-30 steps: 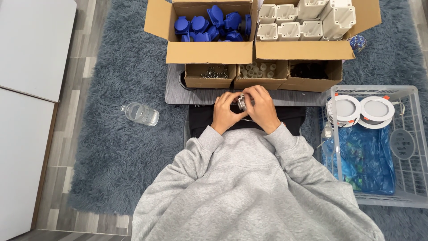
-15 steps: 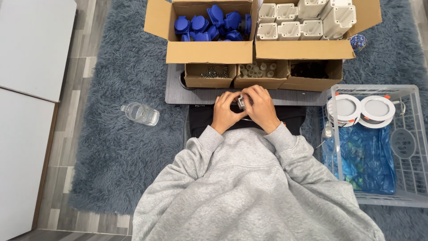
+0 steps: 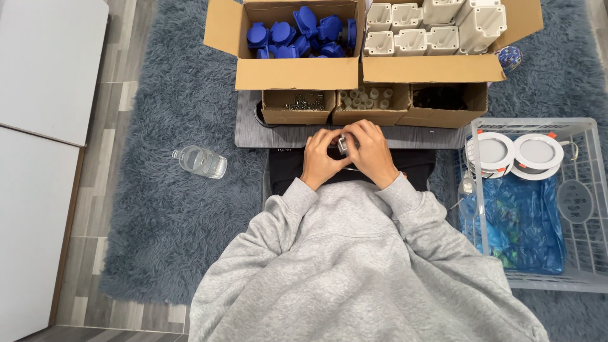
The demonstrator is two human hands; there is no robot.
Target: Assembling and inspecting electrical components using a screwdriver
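Small grey fitting (image 3: 342, 144), pale and boxy on the sliver that shows, sits pinched between our two hands just above our lap, at the near edge of the grey board (image 3: 253, 130) where the three little cartons stand. Most of it is hidden by our fingers, so we cannot tell its full shape or whether it is one piece or two.

We judge the main risk to be a slip: the part is tiny and held only at the fingertips, and a twist with uneven pressure could pop it loose into the shaggy blue-grey rug (image 3: 158, 209), where small pieces would be hard to find. Hands working this near the middle carton of pale cylinders (image 3: 370, 100) could also nudge it, or the carton of screws (image 3: 303, 101) beside it.

Our left hand (image 3: 322, 158) is curled, fingers bent in and thumb tucked toward the fitting, closed on its left side. Our right hand (image 3: 370, 153) is likewise cupped, fingertips pressed on the part's top and right side; neither hand is spread.

Farther out stand a box of blue plastic parts (image 3: 297, 35) and a box of white housings (image 3: 437, 28). A clear bottle (image 3: 201, 162) lies on the rug to our left, and a white crate (image 3: 595, 190) with round white lamps (image 3: 514, 152) sits to our right.
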